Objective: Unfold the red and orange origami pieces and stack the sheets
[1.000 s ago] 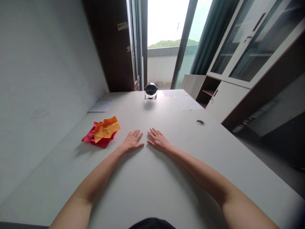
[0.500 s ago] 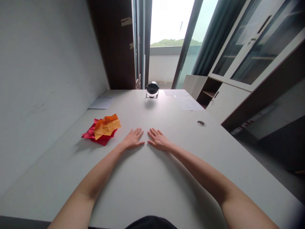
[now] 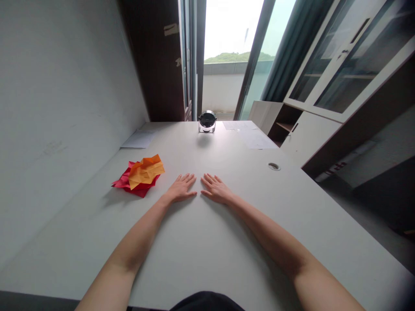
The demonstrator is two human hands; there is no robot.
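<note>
My left hand (image 3: 181, 188) lies flat, palm down, on the white table (image 3: 207, 242), fingers outstretched and nothing in it. Mirroring it, my right hand (image 3: 215, 189) also rests flat and open, a small gap between the two thumbs. To the left of my left hand, not touching it, is a creased orange sheet of paper (image 3: 146, 171). It lies on top of a crumpled red sheet of paper (image 3: 145, 191), covering much of it.
A round black device on a metal stand (image 3: 207, 121) is at the table's far edge. White papers lie far left (image 3: 138, 139) and far right (image 3: 256, 139). A cable hole (image 3: 274, 166) is on the right. A wall (image 3: 65, 129) borders the left side.
Both hands stay flat in the same place. My forearms and elbows have shifted slightly inward. The papers have not moved on the table.
</note>
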